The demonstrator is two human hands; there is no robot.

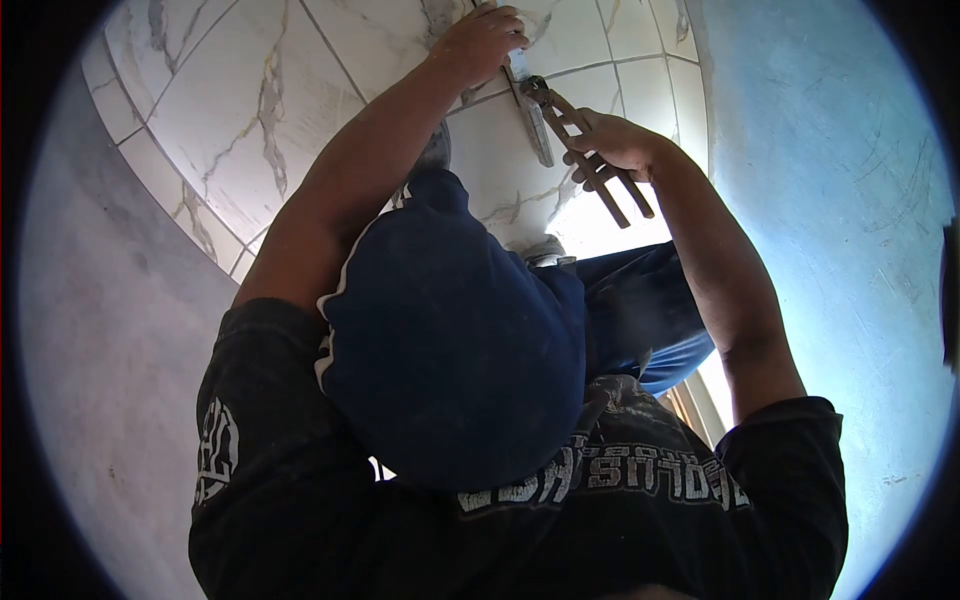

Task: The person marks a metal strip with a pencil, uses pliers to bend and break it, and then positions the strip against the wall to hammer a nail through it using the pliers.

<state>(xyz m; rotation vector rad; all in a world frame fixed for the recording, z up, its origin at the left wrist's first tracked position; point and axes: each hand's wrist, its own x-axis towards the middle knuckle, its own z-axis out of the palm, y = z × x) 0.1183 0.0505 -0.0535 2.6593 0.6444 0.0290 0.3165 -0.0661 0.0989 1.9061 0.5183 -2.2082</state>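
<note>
A narrow strip of tile (pixel 533 125) is held near its far end by my left hand (pixel 480 45), its fingers closed on it above the floor. My right hand (pixel 615 145) wraps round the brown handles of a pair of pincers (pixel 600 190). The pincers' dark jaws sit right at the edge of the strip, a little below my left hand. The strip's lower end points back toward me. My left fingers hide part of its upper portion.
White marble-patterned floor tiles (pixel 270 120) with grey joints lie below. My bent knee in blue trousers (pixel 450 330) fills the middle, and a shoe (pixel 435 150) shows beyond it. A bluish wall (pixel 820 200) rises on the right, a greyish wall (pixel 130 330) on the left.
</note>
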